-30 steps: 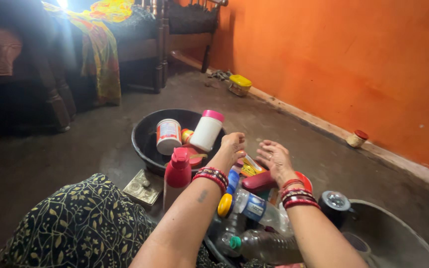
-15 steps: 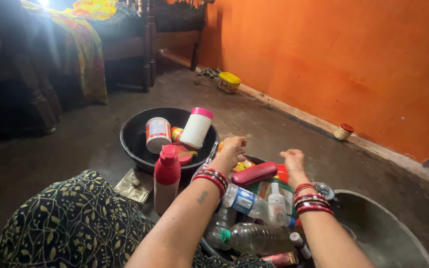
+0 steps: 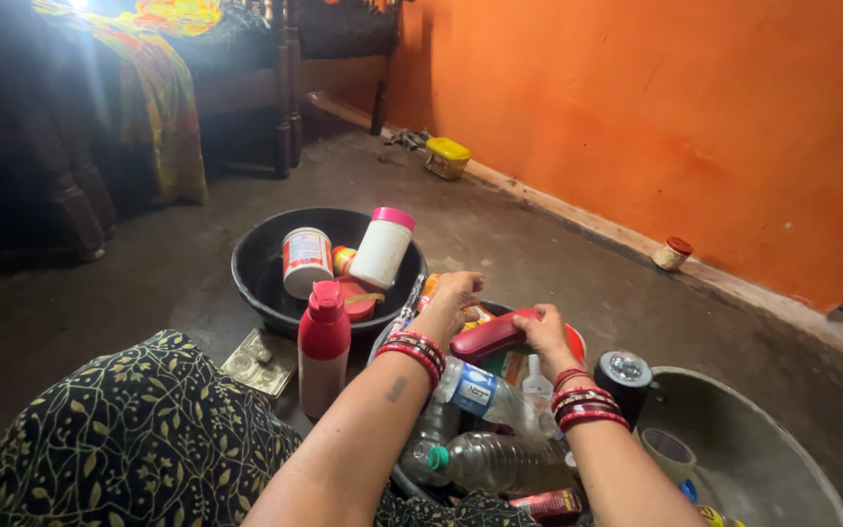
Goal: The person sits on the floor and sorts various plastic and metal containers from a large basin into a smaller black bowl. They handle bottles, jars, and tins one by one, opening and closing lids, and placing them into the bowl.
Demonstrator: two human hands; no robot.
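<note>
Head view: right hand (image 3: pixel 544 335) has its grip closed over the right end of a dark red oblong case (image 3: pixel 493 337), which lies on top of the clutter in a full basin (image 3: pixel 412 480) at the person's knees; left hand (image 3: pixel 453 298) rests curled just beyond the case's left end, touching the items there, and I cannot tell whether it grasps anything. Case's long axis runs left-right, tilted up to the right, spanning between both hands; right hand nearer. Clear plastic bottles (image 3: pixel 495 464) lie beneath, a red bottle (image 3: pixel 322 344) stands left, a black bowl (image 3: pixel 265 283) of jars beyond on the floor.

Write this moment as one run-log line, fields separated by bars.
left hand: in crowded basin | right hand: grasping maroon case | nearby: red bottle, clear bottles
</note>
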